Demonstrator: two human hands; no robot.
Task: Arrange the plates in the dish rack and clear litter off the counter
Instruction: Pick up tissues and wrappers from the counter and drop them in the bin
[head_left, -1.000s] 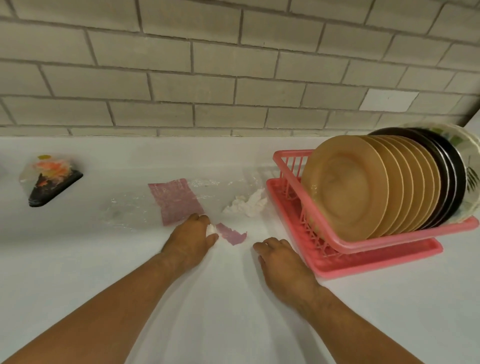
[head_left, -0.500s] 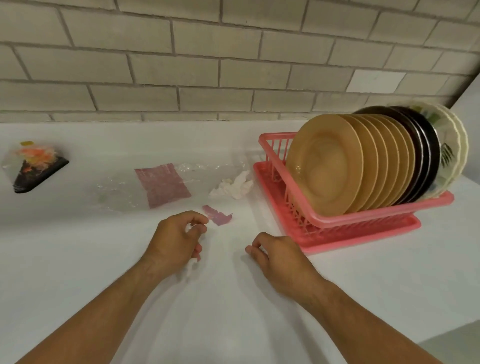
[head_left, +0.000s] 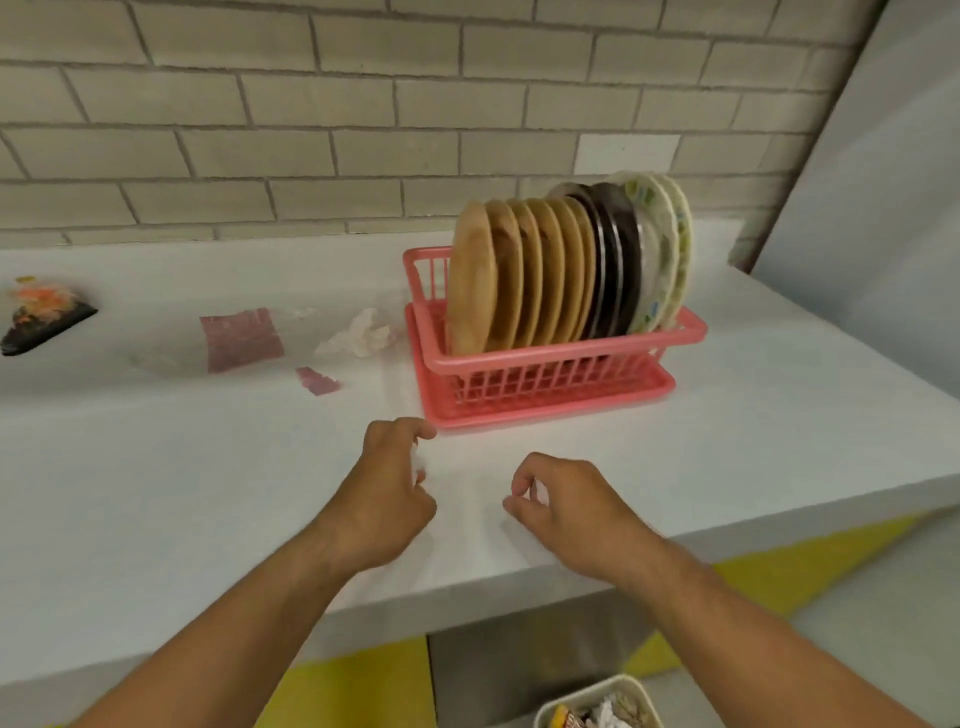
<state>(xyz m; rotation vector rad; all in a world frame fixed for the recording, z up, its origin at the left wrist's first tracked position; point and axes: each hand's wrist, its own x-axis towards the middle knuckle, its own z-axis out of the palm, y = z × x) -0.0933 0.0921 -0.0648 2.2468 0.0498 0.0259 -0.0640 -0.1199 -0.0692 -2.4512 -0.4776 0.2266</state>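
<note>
A pink dish rack (head_left: 561, 358) stands on the white counter (head_left: 779, 415) with several tan plates (head_left: 519, 275), dark plates (head_left: 618, 260) and white patterned plates (head_left: 665, 249) upright in it. My left hand (head_left: 395, 488) hovers in front of the rack, fingers curled round a small white paper scrap (head_left: 418, 460). My right hand (head_left: 571, 506) is beside it near the counter's front edge, thumb and forefinger pinching another white bit (head_left: 540, 491). A maroon wrapper (head_left: 241, 338), a small maroon scrap (head_left: 317, 380) and crumpled white tissue (head_left: 358, 335) lie left of the rack.
Clear plastic film (head_left: 161, 358) lies by the maroon wrapper. A black triangular food pack (head_left: 41, 317) sits at the far left. A bin (head_left: 597, 706) holding litter stands on the floor below the counter edge. A brick wall backs the counter.
My left hand picked a white scrap off the counter beside the small maroon piece and drew back toward the front edge. The view swung right and down, revealing the bin.
</note>
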